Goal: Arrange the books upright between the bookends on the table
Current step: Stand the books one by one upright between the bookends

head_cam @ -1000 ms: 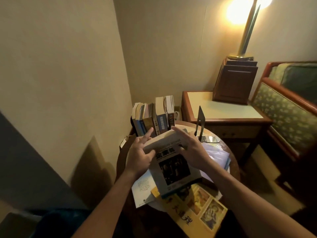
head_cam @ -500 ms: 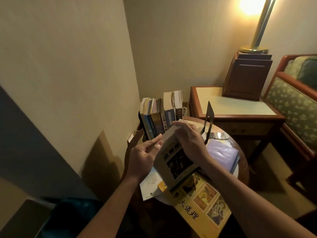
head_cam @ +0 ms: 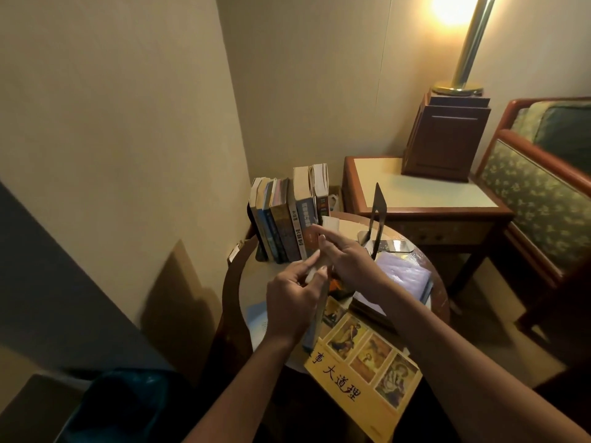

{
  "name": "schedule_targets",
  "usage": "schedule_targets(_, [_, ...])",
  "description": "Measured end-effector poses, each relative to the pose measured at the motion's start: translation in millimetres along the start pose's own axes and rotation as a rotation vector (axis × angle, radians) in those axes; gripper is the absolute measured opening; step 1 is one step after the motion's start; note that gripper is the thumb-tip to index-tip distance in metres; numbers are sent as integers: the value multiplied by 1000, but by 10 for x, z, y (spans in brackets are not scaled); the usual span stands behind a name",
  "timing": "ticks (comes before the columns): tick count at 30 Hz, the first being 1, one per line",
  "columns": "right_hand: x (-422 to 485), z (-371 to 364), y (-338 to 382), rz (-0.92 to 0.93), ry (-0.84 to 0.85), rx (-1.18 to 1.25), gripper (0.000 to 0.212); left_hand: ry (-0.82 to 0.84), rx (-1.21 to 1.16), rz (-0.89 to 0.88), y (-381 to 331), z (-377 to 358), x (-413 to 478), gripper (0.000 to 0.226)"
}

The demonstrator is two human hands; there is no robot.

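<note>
Nearest, a big yellow book (head_cam: 363, 375) lies flat, overhanging the front edge of the round table (head_cam: 252, 282); a purple book (head_cam: 403, 276) lies flat to the right, both still unshelved. Just above, both hands hold one thin book (head_cam: 315, 327) turned edge-on, nearly upright: left hand (head_cam: 292, 303) fingers curled around its near edge, right hand (head_cam: 348, 259) fingers fairly narrow, pressed along its top and far side. Beyond the hands, a row of books (head_cam: 287, 219) stands upright against the left bookend (head_cam: 256, 231), mostly hidden. The right bookend (head_cam: 377, 215) stands apart, with an open gap between it and the row. Risk, likely: the row's free right end has no support, so bumping it while slotting the held book in could tip the books into the gap. A forearm brushing the overhanging yellow book could knock it off. Farthest, side table (head_cam: 415, 187) and lamp (head_cam: 463, 46).
</note>
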State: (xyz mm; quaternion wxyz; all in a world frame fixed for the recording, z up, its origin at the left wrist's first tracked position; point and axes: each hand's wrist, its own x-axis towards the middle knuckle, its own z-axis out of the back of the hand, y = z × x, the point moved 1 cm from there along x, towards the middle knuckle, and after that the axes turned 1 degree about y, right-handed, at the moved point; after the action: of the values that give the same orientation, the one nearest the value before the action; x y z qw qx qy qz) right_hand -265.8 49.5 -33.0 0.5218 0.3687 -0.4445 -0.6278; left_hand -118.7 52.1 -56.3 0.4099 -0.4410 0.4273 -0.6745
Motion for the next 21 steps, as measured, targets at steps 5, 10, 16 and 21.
schedule_targets(5, [-106,155,-7,-50,-17,-2,42,148,-176,141,49,-171,-105,35])
schedule_targets(10, [-284,250,12,-164,0,-24,49,262,-310,279,71,-314,-207,48])
schedule_targets(16, [-445,402,-69,-222,-139,-179,49,480,-237,314,368,-535,-245,59])
schedule_targets(21, [-442,559,-61,-195,-195,-192,50,508,-27,305,504,-546,-117,83])
